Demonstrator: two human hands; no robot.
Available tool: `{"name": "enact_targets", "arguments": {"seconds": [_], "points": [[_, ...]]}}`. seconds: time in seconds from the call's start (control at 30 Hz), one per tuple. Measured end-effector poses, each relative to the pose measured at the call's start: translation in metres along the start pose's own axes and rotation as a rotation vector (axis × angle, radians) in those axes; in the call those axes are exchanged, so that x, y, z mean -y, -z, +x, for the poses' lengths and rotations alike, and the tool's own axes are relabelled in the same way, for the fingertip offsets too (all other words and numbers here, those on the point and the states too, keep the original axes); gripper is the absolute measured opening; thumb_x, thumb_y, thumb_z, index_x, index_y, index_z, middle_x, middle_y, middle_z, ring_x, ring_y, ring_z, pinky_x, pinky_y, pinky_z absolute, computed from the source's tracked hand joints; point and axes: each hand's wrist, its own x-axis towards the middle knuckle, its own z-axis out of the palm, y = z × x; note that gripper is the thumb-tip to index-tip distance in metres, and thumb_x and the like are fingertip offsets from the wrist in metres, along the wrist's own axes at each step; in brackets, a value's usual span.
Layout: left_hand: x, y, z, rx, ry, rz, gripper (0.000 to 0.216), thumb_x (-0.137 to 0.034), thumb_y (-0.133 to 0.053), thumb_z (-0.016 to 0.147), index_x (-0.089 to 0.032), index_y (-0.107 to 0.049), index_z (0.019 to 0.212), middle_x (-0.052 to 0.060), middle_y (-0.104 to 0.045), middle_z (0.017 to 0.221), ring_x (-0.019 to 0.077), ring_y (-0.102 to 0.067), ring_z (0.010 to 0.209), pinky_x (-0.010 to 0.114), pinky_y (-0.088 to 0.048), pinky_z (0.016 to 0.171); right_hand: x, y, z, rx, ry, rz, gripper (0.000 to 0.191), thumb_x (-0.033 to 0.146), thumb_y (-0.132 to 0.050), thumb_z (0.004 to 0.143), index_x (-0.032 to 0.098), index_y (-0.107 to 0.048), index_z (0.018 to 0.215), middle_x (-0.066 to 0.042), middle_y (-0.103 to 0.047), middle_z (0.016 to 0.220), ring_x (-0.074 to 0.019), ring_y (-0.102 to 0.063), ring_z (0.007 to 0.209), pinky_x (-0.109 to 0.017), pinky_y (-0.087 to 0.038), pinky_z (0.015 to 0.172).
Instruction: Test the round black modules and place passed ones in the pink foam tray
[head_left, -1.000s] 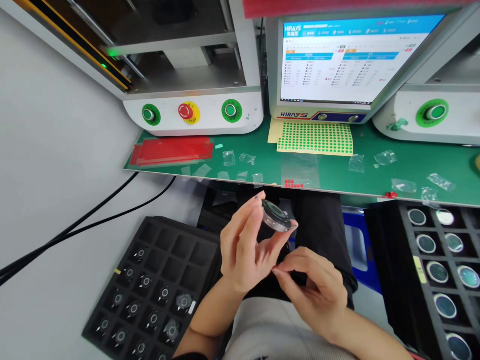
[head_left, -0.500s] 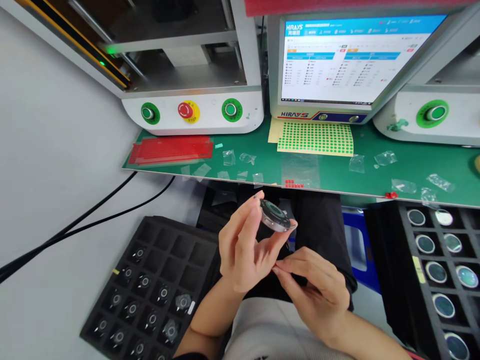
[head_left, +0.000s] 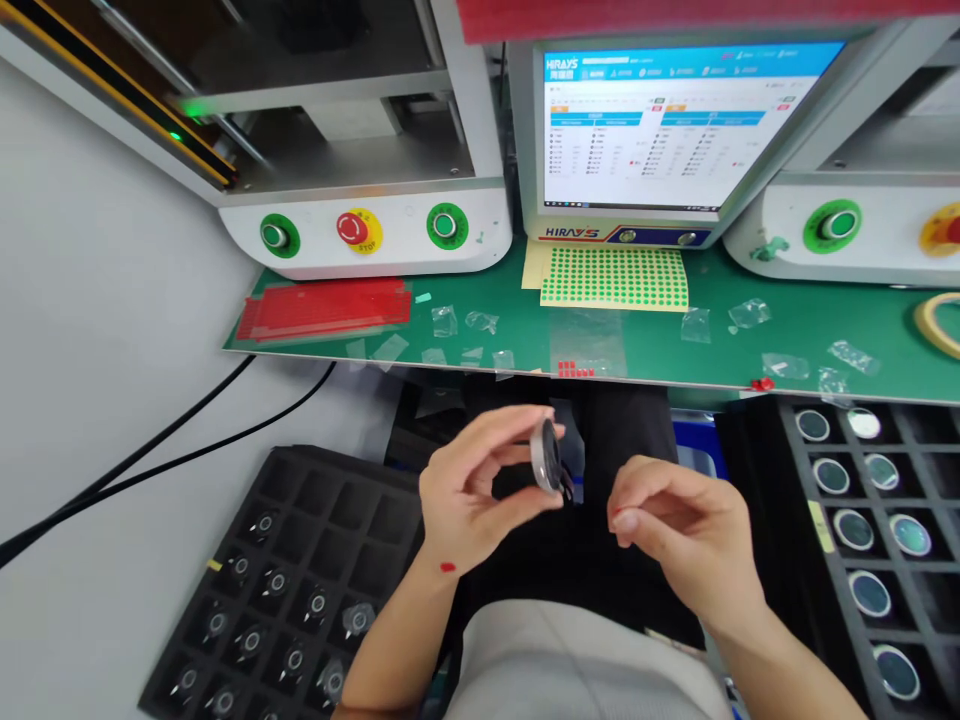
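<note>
My left hand (head_left: 472, 485) grips a round watch case (head_left: 546, 455) by its edge between thumb and fingers, now seen nearly side-on, with its dark face turned right. A small red sticker (head_left: 448, 567) lies on my left wrist. Right of the watch case and apart from it, my right hand (head_left: 667, 515) is closed in a pinch. A hint of red shows at its fingertips, too small to name. Both hands are over my lap, in front of the green bench (head_left: 480, 310).
At lower left stands a black foam tray (head_left: 300, 530) with round watch parts; another black tray (head_left: 817, 530) at right holds round glass-faced pieces. On the bench lie red strips (head_left: 322, 310), a green-dot sticker sheet (head_left: 615, 278), plastic scraps and a tape roll (head_left: 937, 325). Behind are a monitor (head_left: 667, 130) and press machines.
My right hand has drawn away from my left palm, to the right. The left hand has turned the watch case from tilted face-up to side-on, and the red sticker on the wrist now shows.
</note>
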Motion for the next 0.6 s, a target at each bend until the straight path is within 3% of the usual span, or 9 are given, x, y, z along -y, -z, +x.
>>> {"name": "enact_targets", "arguments": {"seconds": [0.07,0.17,0.33,0.6], "points": [[-0.004,0.002,-0.004,0.136,-0.001,-0.06,0.06,-0.017,-0.082,0.071,-0.023,-0.063,0.128,0.01,-0.067,0.118,0.0233,-0.071,0.099,0.031,-0.063,0.082,0.002,0.003,0.004,0.072,-0.147,0.127,0.013,0.023,-0.078,0.078,0.019,-0.069,0.069,0.0,-0.063,0.06,-0.0098,-0.056,0.05,-0.021,-0.046,0.046],[-0.009,0.003,-0.007,0.235,-0.035,-0.013,0.066,-0.016,-0.083,0.069,-0.022,-0.061,0.131,0.012,-0.067,0.12,0.0232,-0.07,0.101,0.032,-0.063,0.084,0.004,0.001,0.005,0.158,-0.275,0.268,0.014,0.026,-0.079,0.078,0.018,-0.071,0.07,0.0,-0.065,0.06,-0.0099,-0.058,0.054,-0.021,-0.048,0.052],[-0.016,0.002,-0.005,0.298,-0.097,0.181,0.066,-0.017,-0.082,0.071,-0.022,-0.059,0.132,0.012,-0.067,0.121,0.0207,-0.069,0.102,0.031,-0.06,0.088,0.003,-0.003,0.0,0.182,-0.367,0.415,0.008,0.023,-0.079,0.078,0.02,-0.073,0.072,0.0,-0.069,0.064,-0.0101,-0.061,0.059,-0.022,-0.051,0.06],[-0.022,-0.001,-0.002,0.346,-0.135,0.248,0.063,-0.02,-0.079,0.075,-0.023,-0.057,0.134,0.012,-0.067,0.12,0.0182,-0.07,0.1,0.028,-0.061,0.085,0.0,0.0,-0.003,0.209,-0.429,0.491,0.009,0.016,-0.078,0.078,0.023,-0.075,0.074,0.003,-0.073,0.066,-0.0053,-0.062,0.059,-0.015,-0.048,0.059]]}}
